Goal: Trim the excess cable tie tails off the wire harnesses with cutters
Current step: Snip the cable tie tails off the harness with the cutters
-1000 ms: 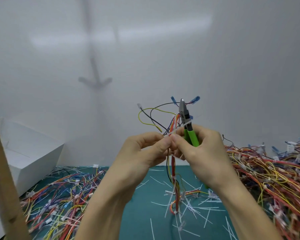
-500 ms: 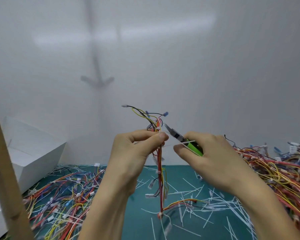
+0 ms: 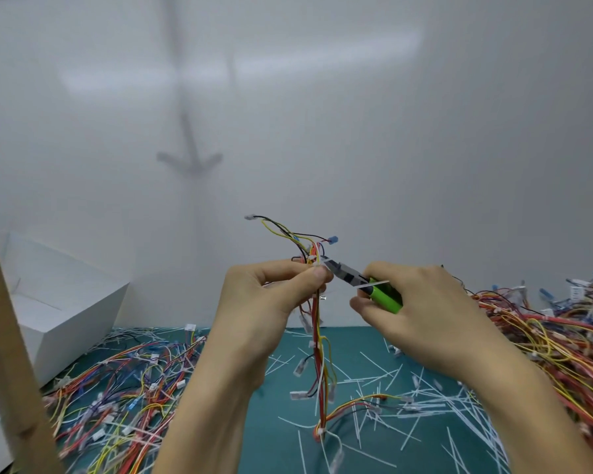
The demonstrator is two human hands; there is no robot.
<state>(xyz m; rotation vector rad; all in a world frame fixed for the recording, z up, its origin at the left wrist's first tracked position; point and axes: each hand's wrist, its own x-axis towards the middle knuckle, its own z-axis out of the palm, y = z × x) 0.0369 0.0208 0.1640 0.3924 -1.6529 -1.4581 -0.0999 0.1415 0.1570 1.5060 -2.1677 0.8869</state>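
Offcuts [image 3: 408, 398] litter the green mat [image 3: 278, 449] nearest us; above it our L hand [image 3: 271, 302] pinches the wire harness [image 3: 317, 340] upright betw. thumb & fingers; R hand [image 3: 421, 313] curls round the green-handled cutters [image 3: 384, 295], nose just beside L thumb; blade gap: can't tell; white box [image 3: 59, 295] far L.

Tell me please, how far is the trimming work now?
Done: many cut tails lie on the green mat. In hand: the left hand holds one harness, and the right hand sets the cutters at a tie near its top. Left: harness piles lie on both sides; which pile is trimmed, I cannot tell.
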